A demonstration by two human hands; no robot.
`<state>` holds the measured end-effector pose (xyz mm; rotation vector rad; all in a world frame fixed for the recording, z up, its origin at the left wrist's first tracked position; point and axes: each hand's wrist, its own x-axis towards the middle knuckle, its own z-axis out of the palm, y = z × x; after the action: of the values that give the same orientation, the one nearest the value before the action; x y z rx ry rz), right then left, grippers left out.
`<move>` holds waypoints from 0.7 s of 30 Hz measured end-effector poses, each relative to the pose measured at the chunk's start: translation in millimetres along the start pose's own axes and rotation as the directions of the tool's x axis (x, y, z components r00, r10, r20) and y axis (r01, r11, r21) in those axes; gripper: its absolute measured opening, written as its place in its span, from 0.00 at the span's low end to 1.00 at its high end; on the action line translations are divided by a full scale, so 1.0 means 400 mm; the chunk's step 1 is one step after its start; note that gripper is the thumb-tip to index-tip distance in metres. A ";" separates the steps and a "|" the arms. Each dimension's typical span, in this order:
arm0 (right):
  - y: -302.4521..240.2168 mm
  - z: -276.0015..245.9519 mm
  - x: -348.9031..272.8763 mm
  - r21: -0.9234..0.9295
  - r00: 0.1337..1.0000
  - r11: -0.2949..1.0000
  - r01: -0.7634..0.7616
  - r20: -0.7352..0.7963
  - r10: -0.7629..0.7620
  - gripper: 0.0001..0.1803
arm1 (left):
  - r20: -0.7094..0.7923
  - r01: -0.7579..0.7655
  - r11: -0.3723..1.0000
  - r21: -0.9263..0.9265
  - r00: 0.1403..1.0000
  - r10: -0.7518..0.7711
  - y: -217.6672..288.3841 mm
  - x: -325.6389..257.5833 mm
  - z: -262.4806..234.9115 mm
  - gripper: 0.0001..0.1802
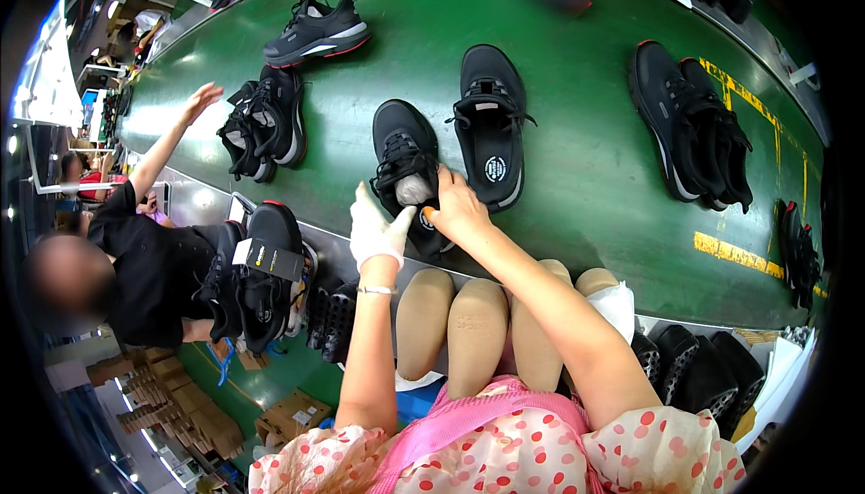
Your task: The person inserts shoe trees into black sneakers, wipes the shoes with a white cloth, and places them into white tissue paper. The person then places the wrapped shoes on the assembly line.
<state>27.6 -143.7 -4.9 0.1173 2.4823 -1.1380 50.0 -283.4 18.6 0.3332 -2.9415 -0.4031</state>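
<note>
A black lace-up sneaker lies on the green surface in front of me, toe pointing away, with a crumpled greyish wad in its opening. My left hand, in a white glove, is at the left of its heel, fingers stretched and thumb reaching toward the collar. With its fingers on the right side of the collar and its thumb, orange at the tip, by the heel, my right hand grips the shoe. Close by on the right stands a second black sneaker, its insole showing a round pale print.
More black sneakers stand at the left, far left and right. Beige shoe-shaped forms line the near edge. At left, a person in black reaches over the surface, near sneakers with a dark tag.
</note>
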 end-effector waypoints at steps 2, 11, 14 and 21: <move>0.030 0.042 0.037 0.030 0.969 0.986 0.163 -0.191 -0.154 0.42 | 0.258 0.061 0.979 -0.192 0.966 -0.010 -0.030 0.048 0.032 0.40; 0.009 0.083 0.068 0.082 0.983 0.996 -0.019 -0.179 0.034 0.20 | 0.480 0.046 0.970 -0.237 0.874 0.076 -0.049 0.143 0.073 0.24; 0.001 0.098 0.068 0.095 0.978 0.995 -0.043 -0.202 0.061 0.17 | 0.371 -0.020 0.993 -0.120 0.927 0.064 -0.061 0.124 0.114 0.22; -0.003 0.100 0.079 -0.022 0.964 1.000 -0.004 -0.265 -0.002 0.16 | 0.189 0.014 0.999 0.050 0.982 -0.023 -0.047 0.079 0.164 0.19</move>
<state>11.3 -177.1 -39.9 0.2819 2.7257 -1.1599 11.5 -292.5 -45.3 0.3468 -3.1407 -0.3861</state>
